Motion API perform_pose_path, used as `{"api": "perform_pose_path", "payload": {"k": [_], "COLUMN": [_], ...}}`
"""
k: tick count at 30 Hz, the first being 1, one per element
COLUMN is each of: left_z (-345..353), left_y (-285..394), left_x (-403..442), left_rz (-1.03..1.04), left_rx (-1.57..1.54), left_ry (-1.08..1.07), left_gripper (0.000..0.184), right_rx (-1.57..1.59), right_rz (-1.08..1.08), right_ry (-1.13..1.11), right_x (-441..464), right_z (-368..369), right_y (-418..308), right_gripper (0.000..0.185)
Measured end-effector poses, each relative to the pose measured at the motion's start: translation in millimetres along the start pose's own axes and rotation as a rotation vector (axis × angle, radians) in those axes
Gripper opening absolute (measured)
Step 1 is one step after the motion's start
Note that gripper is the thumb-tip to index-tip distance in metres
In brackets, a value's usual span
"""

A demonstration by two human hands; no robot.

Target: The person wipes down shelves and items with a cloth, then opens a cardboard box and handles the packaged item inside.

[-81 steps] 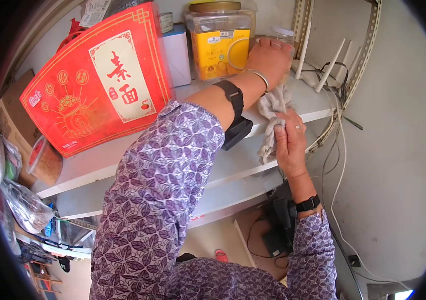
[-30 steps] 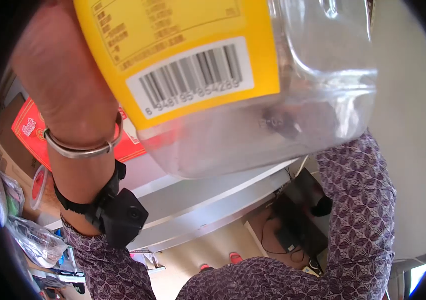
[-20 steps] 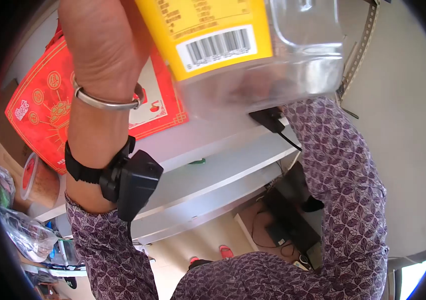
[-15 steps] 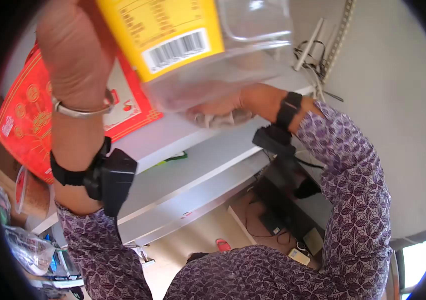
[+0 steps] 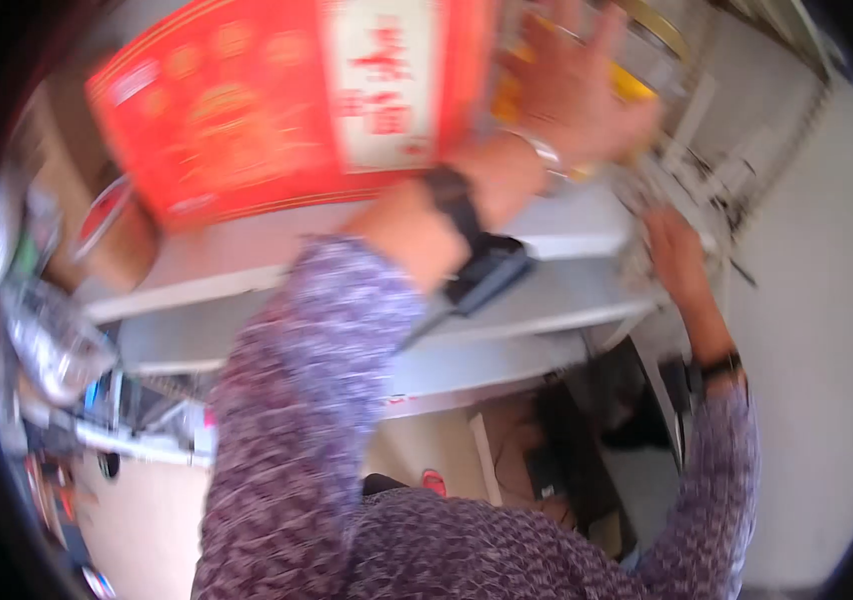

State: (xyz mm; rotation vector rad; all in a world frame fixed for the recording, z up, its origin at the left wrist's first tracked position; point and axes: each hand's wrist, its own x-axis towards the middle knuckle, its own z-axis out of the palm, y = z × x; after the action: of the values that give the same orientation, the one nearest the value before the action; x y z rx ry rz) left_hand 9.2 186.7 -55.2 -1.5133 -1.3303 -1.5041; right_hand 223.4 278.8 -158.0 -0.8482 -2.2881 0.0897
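Note:
My left hand is spread across the front of the clear jar with a yellow label, at the upper right; its fingers are apart. The jar stands on the top shelf beside the red box, and its gold lid shows above my hand. Lower and to the right, at the shelf's end, my right hand is closed on a pale grey cloth. Motion blur hides the finger details of both hands.
White shelves curve across the view. A tub and plastic bags are at the left. White router antennas and cables stand right of the jar, near the grey wall. Dark equipment lies below.
The jar, held up close to the camera before, is now back on the shelf beside the red box. My left hand has opened against it; my right hand has moved to the shelf's right end.

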Motion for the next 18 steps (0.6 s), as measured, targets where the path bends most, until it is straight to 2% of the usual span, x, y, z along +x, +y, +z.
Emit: {"api": "perform_pose_path", "payload": {"k": [1, 2, 4, 7, 10, 15, 18], "left_z": [9.9, 18.5, 15.3, 37.6, 21.2, -43.1, -122.6], "left_y": [-8.2, -16.1, -9.8, -18.5, -4.5, 2.2, -14.3], "left_x": [1.2, 3.9, 6.4, 1.7, -4.0, -48.2, -84.6], "left_rz": [-0.058, -0.122, -0.3, -0.34, -0.331, -0.011, 0.187], "left_rx": [-0.018, -0.054, -0.049, -0.059, -0.085, -0.153, -0.238], "left_ry": [-0.068, -0.137, -0.232, -0.211, -0.231, -0.345, -0.338], "left_gripper": [0.082, 0.092, 0.086, 0.09, 0.086, 0.065, 0.046], "right_rx": [0.064, 0.05, 0.031, 0.028, 0.087, 0.116, 0.113], "right_rz": [-0.088, -0.075, -0.076, -0.12, -0.121, -0.103, -0.3], "right_ry": [0.091, 0.062, 0.102, 0.099, 0.092, 0.056, 0.152], "right_x": [-11.6, -25.6, -48.7, -60.0, -55.6, -35.7, -31.0], "right_z": [-3.5, -3.9, 3.7, 16.1, 30.7, 35.6, 49.4], "right_y": [-26.8, -30.6, -47.8, -72.3, -92.4, -95.4, -103.9], "right_gripper": [0.026, 0.031, 0.03, 0.032, 0.035, 0.033, 0.03]}}
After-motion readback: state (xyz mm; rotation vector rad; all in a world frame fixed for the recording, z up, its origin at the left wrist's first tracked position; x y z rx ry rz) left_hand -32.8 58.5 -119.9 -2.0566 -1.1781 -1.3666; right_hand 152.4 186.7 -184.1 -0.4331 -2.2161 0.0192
